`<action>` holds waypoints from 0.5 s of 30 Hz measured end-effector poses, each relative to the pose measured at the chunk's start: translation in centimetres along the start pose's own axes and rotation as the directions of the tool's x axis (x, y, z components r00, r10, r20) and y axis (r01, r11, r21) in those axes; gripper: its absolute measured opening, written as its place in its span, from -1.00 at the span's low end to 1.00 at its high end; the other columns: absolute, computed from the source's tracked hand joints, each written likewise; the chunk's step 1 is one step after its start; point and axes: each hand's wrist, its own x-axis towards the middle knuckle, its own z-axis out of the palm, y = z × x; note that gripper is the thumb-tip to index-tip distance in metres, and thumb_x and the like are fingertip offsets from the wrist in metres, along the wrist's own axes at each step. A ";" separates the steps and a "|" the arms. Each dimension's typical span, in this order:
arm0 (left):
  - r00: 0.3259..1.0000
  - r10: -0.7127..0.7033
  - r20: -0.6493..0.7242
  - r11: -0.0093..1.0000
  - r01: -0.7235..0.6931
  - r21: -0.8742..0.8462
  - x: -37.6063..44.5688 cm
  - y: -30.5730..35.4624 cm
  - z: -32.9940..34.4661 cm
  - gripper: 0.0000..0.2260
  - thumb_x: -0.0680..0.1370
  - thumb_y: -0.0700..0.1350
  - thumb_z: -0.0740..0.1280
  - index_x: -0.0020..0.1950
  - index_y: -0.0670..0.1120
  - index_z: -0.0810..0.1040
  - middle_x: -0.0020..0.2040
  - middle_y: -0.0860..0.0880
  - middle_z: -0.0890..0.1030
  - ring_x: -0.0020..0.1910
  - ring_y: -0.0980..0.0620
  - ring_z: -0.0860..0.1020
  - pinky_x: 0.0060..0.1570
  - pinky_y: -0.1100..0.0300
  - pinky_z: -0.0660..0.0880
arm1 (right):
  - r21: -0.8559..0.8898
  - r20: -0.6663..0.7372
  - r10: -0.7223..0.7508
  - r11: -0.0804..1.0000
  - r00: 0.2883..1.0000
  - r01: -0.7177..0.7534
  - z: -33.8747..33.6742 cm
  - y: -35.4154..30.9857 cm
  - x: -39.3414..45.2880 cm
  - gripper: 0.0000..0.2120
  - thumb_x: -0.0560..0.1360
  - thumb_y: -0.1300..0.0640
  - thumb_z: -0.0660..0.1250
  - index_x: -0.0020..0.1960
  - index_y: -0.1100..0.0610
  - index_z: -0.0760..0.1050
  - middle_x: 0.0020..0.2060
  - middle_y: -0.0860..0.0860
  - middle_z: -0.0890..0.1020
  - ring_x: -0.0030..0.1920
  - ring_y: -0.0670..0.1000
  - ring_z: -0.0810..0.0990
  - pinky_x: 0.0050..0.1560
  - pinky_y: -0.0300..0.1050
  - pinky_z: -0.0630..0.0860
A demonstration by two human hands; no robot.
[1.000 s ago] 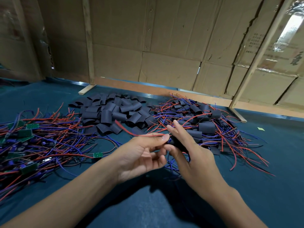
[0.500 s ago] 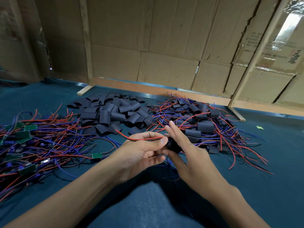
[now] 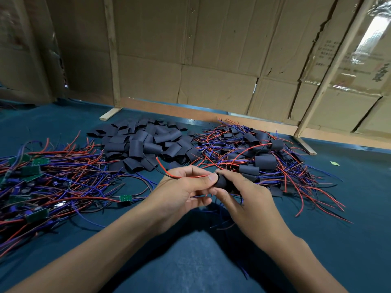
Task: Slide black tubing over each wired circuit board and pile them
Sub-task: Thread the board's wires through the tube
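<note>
**Head view: sleeve going over a board, wires pinched**

Head view shows my left hand (image 3: 182,191) pinching a red wire (image 3: 169,171) between thumb and fingers, while my right hand (image 3: 243,193) curls round a black tube (image 3: 222,181) held above the counter (image 3: 211,261), just in front of the finished pile (image 3: 264,153). The board itself is hidden inside the tube or behind my fingers; I cannot tell which.

I judge the tube light, soft and easily flattened, so I would hold it by its sides and keep its mouth open. The wires are thin and limp; pulling near the board seems safest for the solder joints.

It looks matt black, short and slightly flattened, like the loose tubes (image 3: 143,144) heaped beyond. Bare boards (image 3: 33,166) with red and blue leads lie left.
</note>
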 end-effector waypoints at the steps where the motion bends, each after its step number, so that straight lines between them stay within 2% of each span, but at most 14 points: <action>1: 1.000 0.013 -0.005 1.000 -0.013 0.006 0.0 -0.1 0.0 -0.92 0.35 -0.15 0.52 -0.21 -0.10 0.66 -0.26 -0.12 0.61 -0.25 0.01 0.58 -0.27 0.20 0.54 | 0.003 -0.010 -0.015 1.000 1.000 0.015 0.1 0.0 0.0 -0.68 0.53 -0.02 0.39 0.27 -0.13 0.47 0.12 -0.46 0.54 0.07 -0.46 0.52 0.10 -0.54 0.37; 3: 0.999 0.034 0.007 0.999 -0.034 0.017 0.1 -0.1 -0.1 -0.90 0.36 -0.14 0.53 -0.21 -0.09 0.65 -0.24 -0.14 0.61 -0.21 -0.02 0.56 -0.29 0.21 0.51 | -0.012 -0.047 -0.045 0.999 0.998 0.045 0.1 0.1 0.0 -0.68 0.52 0.01 0.40 0.26 -0.08 0.52 0.19 -0.26 0.56 0.09 -0.37 0.56 0.12 -0.51 0.39; 5: 0.998 0.030 0.051 0.999 -0.031 0.030 -0.1 0.1 0.1 -0.87 0.36 -0.13 0.53 -0.16 -0.09 0.63 -0.18 -0.15 0.63 -0.16 -0.04 0.57 -0.30 0.22 0.48 | -0.045 -0.063 -0.088 0.995 0.994 0.085 0.0 0.0 0.1 -0.70 0.53 0.03 0.40 0.24 -0.10 0.49 0.19 -0.19 0.56 0.07 -0.29 0.58 0.08 -0.50 0.41; 8: 0.995 0.085 0.052 0.996 -0.086 0.021 0.2 1.9 -0.3 -0.85 0.37 -0.13 0.49 -0.09 -0.06 0.63 -0.12 -0.11 0.67 -0.20 0.00 0.64 -0.38 0.28 0.39 | -0.134 -0.120 -0.182 0.977 0.976 0.165 -1.4 -0.1 0.6 -0.77 0.55 -0.03 0.37 0.18 -0.02 0.51 -0.02 -0.11 0.66 -0.07 -0.15 0.60 -0.05 -0.34 0.49; 9: 0.987 0.156 0.025 0.982 -0.158 0.101 0.4 3.0 -1.1 -0.87 0.42 -0.16 0.48 -0.05 -0.04 0.63 -0.12 -0.09 0.67 -0.22 0.03 0.64 -0.40 0.30 0.36 | -0.185 -0.152 -0.198 0.968 0.968 0.169 -2.5 -0.2 1.4 -0.76 0.56 -0.06 0.35 0.17 -0.01 0.53 -0.07 -0.12 0.68 -0.12 -0.14 0.59 -0.07 -0.35 0.49; 10: 0.968 0.250 0.007 0.927 -0.241 0.287 0.6 4.4 -2.2 -0.87 0.48 -0.18 0.46 -0.01 -0.01 0.62 -0.12 -0.04 0.67 -0.22 0.07 0.62 -0.40 0.33 0.36 | -0.230 -0.194 -0.198 0.961 0.961 0.151 -3.8 -0.2 2.4 -0.75 0.57 -0.09 0.32 0.17 0.00 0.54 -0.10 -0.12 0.66 -0.15 -0.16 0.56 -0.08 -0.43 0.45; 11: 0.946 0.324 0.024 0.789 -0.284 0.544 0.6 5.9 -3.5 -0.86 0.52 -0.14 0.46 0.04 0.06 0.61 -0.11 0.04 0.68 -0.20 0.12 0.61 -0.34 0.35 0.40 | -0.260 -0.241 -0.183 0.958 0.953 0.118 -5.3 -0.1 3.5 -0.74 0.57 -0.11 0.30 0.17 0.00 0.56 -0.11 -0.14 0.63 -0.18 -0.18 0.52 -0.10 -0.49 0.39; 12: 0.939 0.339 0.059 0.579 -0.257 0.774 0.5 7.3 -4.8 -0.86 0.53 0.00 0.48 0.06 0.14 0.60 -0.09 0.12 0.67 -0.16 0.17 0.61 -0.25 0.36 0.43 | -0.286 -0.276 -0.161 0.955 0.948 0.079 -6.7 0.1 4.7 -0.75 0.57 -0.10 0.31 0.16 0.00 0.57 -0.11 -0.13 0.61 -0.19 -0.18 0.50 -0.12 -0.46 0.36; 13: 0.958 0.278 0.067 0.368 -0.171 0.914 0.3 8.5 -6.1 -0.79 0.48 0.17 0.48 0.07 0.20 0.58 -0.06 0.17 0.66 -0.11 0.22 0.60 -0.15 0.33 0.44 | -0.323 -0.286 -0.141 0.946 0.948 0.043 -8.0 0.3 5.8 -0.77 0.57 -0.08 0.34 0.14 0.02 0.59 -0.11 -0.08 0.63 -0.18 -0.12 0.52 -0.14 -0.35 0.35; 14: 0.986 0.163 0.030 0.211 -0.064 0.975 0.1 9.4 -7.3 -0.69 0.42 0.29 0.48 0.08 0.23 0.57 -0.04 0.20 0.64 -0.06 0.26 0.59 -0.08 0.30 0.45 | -0.365 -0.280 -0.116 0.931 0.953 0.005 -9.0 0.5 6.7 -0.78 0.56 -0.04 0.37 0.12 0.05 0.61 -0.11 0.00 0.67 -0.15 -0.01 0.57 -0.15 -0.21 0.36; 15: 0.999 0.024 -0.037 0.097 0.034 0.995 -0.1 9.8 -8.3 -0.60 0.36 0.35 0.49 0.10 0.23 0.56 -0.01 0.21 0.62 -0.02 0.25 0.59 -0.02 0.25 0.47 | -0.401 -0.254 -0.068 0.915 0.965 -0.041 -9.6 0.9 7.5 -0.78 0.56 -0.01 0.41 0.12 0.09 0.63 -0.08 0.08 0.69 -0.10 0.10 0.61 -0.14 -0.12 0.39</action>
